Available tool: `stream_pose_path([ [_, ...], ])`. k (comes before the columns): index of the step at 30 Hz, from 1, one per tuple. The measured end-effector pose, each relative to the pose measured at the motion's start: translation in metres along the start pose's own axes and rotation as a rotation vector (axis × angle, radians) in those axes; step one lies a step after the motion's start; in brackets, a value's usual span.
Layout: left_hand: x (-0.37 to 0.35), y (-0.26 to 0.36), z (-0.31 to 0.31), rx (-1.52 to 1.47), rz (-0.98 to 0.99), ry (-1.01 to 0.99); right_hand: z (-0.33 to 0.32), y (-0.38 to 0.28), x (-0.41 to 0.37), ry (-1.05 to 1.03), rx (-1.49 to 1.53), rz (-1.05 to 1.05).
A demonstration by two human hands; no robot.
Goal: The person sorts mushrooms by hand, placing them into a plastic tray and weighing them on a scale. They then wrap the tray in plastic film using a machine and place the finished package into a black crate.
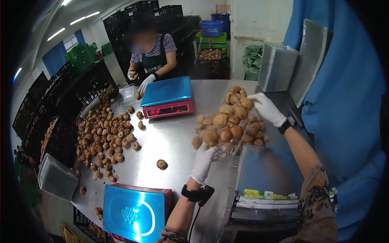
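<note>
A clear plastic tray (230, 149) heaped with brown mushrooms (220, 120) is in front of me on the steel table. My gloved left hand (204, 163) grips the tray's near edge, fingers partly hidden under the plastic. At the far right side, my gloved right hand (268, 109) has its fingers closed at the tray's edge, beside a mushroom. More mushrooms (253, 128) in clear packaging lie around and behind this tray, partly covered by it.
Loose mushrooms (107, 135) are piled at the left. Two blue-topped scales (167, 92) (135, 208) stand on the table. A co-worker (156, 52) in an apron handles mushrooms across from me. Stacked clear trays (277, 67) and a blue curtain (344, 105) are at the right; a film-wrapping machine (265, 174) sits near me.
</note>
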State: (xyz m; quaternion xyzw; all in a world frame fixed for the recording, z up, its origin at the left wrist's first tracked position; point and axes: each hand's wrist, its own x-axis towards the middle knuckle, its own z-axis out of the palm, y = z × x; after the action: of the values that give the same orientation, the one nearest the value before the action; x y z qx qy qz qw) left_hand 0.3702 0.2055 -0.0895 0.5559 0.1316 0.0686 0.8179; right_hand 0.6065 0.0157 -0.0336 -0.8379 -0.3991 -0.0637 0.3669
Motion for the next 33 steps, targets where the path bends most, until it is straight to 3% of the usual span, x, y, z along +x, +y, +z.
stream_pose_path([
  [8,-0.045,0.031,0.035,0.187,-0.103,-0.233,-0.080,-0.059,-0.146,0.138,-0.016,0.183],
  [10,-0.051,0.040,0.050,0.217,-0.219,-0.424,-0.095,-0.067,-0.188,0.177,-0.015,0.257],
  [12,-0.054,0.045,0.069,0.367,-0.271,-0.493,-0.107,-0.073,-0.233,0.267,0.051,0.270],
  [16,-0.037,0.019,0.093,0.501,-0.309,-0.660,-0.119,-0.086,-0.312,0.298,-0.030,0.351],
  [19,-0.032,0.006,0.111,0.622,-0.338,-0.635,-0.119,-0.081,-0.350,0.270,-0.078,0.408],
  [24,-0.039,-0.008,0.120,0.783,-0.228,-0.508,-0.130,-0.080,-0.372,0.223,-0.085,0.422],
  [26,-0.042,-0.005,0.124,0.990,-0.060,-0.469,-0.140,-0.081,-0.370,0.154,-0.145,0.410],
  [31,-0.041,0.001,0.130,1.126,-0.139,-0.507,-0.151,-0.083,-0.325,0.283,-0.074,0.474],
  [33,-0.042,0.005,0.133,1.231,-0.106,-0.508,-0.148,-0.067,-0.308,0.265,-0.243,0.357],
])
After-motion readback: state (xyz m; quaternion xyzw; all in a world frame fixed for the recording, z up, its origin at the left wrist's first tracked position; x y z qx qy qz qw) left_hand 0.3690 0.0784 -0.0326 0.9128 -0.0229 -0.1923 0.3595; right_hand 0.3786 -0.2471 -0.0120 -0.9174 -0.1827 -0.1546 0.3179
